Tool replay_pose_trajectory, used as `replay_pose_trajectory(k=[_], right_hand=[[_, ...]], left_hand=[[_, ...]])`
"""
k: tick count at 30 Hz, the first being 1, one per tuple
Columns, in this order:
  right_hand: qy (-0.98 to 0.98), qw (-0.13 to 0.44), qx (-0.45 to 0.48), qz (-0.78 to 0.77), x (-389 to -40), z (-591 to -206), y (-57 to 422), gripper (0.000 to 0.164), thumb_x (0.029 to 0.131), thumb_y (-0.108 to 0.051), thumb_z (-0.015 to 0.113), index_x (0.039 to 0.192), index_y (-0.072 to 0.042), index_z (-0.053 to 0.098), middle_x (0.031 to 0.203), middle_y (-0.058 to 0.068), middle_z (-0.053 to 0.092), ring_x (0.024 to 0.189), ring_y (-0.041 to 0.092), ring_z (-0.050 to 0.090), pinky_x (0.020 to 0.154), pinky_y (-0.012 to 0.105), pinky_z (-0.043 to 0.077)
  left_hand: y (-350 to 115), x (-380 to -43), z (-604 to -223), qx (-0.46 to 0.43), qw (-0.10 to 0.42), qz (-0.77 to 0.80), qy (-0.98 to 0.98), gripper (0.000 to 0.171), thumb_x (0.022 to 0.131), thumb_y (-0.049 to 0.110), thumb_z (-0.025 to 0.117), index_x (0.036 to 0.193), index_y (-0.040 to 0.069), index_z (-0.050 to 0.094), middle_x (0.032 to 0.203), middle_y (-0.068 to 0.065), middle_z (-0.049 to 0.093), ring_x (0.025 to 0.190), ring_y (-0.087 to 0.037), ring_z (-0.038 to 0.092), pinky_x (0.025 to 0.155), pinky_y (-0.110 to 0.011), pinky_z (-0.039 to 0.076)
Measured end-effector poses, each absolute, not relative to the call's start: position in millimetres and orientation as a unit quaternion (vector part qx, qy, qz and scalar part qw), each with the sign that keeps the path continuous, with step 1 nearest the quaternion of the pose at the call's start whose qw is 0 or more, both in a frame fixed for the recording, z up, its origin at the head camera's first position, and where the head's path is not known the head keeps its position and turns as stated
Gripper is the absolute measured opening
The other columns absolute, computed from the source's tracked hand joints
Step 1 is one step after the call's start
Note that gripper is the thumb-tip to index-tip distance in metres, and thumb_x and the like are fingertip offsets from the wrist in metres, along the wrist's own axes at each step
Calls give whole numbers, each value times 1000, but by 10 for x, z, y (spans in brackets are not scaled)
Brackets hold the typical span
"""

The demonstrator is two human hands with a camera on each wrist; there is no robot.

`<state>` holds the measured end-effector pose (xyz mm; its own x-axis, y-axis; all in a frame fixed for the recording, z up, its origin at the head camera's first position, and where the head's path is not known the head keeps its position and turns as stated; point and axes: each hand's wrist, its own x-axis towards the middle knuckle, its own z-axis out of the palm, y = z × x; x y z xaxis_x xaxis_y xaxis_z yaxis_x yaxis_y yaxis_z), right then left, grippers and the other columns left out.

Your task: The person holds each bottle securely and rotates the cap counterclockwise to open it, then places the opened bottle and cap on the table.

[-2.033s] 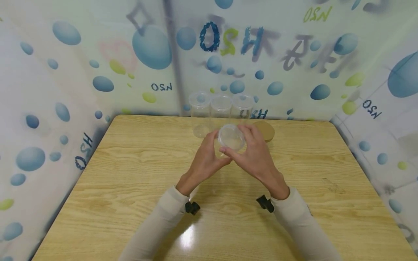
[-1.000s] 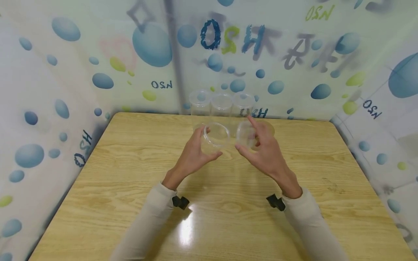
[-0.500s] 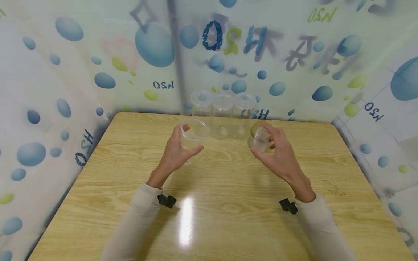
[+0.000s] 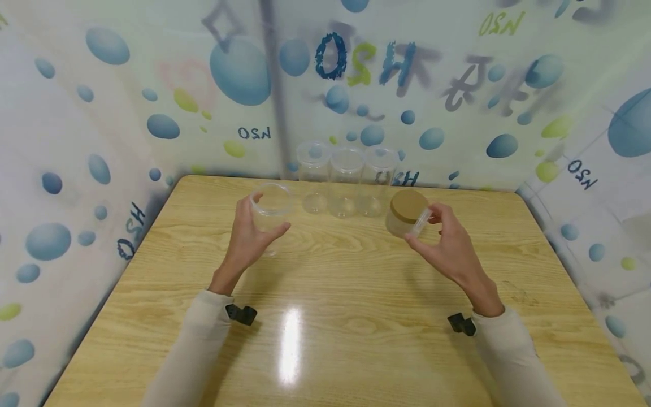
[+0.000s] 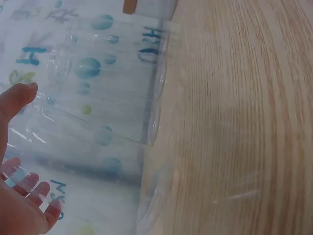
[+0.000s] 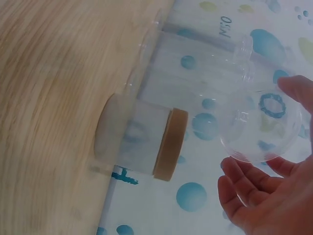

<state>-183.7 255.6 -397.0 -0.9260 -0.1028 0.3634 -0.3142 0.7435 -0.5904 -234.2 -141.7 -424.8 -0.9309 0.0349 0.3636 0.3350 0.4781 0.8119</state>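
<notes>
My left hand (image 4: 247, 234) holds a clear, lidless plastic jar (image 4: 274, 212) around its upper part, thumb on the near side. In the left wrist view the jar is see-through, so its outline is hard to follow against the wall and table. To the right, my right hand (image 4: 452, 249) pinches a clear round lid (image 4: 420, 221) by its edge, tilted nearly on edge in the head view. The right wrist view shows the lid (image 6: 261, 125) between thumb and fingers. Just beyond it stands a frosted jar with a brown lid (image 4: 409, 205), partly covered by the clear lid.
Three tall clear jars with lids, among them a middle jar (image 4: 347, 183), stand in a row at the table's back edge. Behind them rises a patterned wall sheet (image 4: 427, 85). The wooden table (image 4: 346, 316) stretches in front of both hands.
The lid has come off the clear jar. My left hand has carried the jar left, and my right hand has taken the lid right, turning it on edge.
</notes>
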Motion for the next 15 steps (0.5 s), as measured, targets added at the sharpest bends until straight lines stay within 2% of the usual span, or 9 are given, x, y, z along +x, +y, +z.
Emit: replay_pose_trajectory(k=[6,11,15], right_hand=[[-928,137,108,330,-1808,-4030,2624,66,85,-28,78,130,3,41,115,21,57,105,35,55,78,47,44],[-936,102,86,326,-1777,-4065,2693,64,87,-34,76,126,3,42,112,23,58,93,35,58,73,42,43],[-939,71,65,331,-1770,-4121,2770,65,87,-39,74,126,1,42,120,25,57,98,40,59,78,48,47]], left_hand=[[-1549,-2359,-4302,-96,153,-518,-836,88,77,18,86,147,3,34,143,-24,36,130,-36,39,106,-61,34],[-1639,-2368,-4291,-92,147,-524,-834,90,79,19,85,149,4,31,145,-23,35,137,-37,36,108,-62,32],[-1691,-2388,-4287,-81,148,-529,-831,89,79,20,84,148,3,31,144,-23,38,137,-35,36,111,-58,32]])
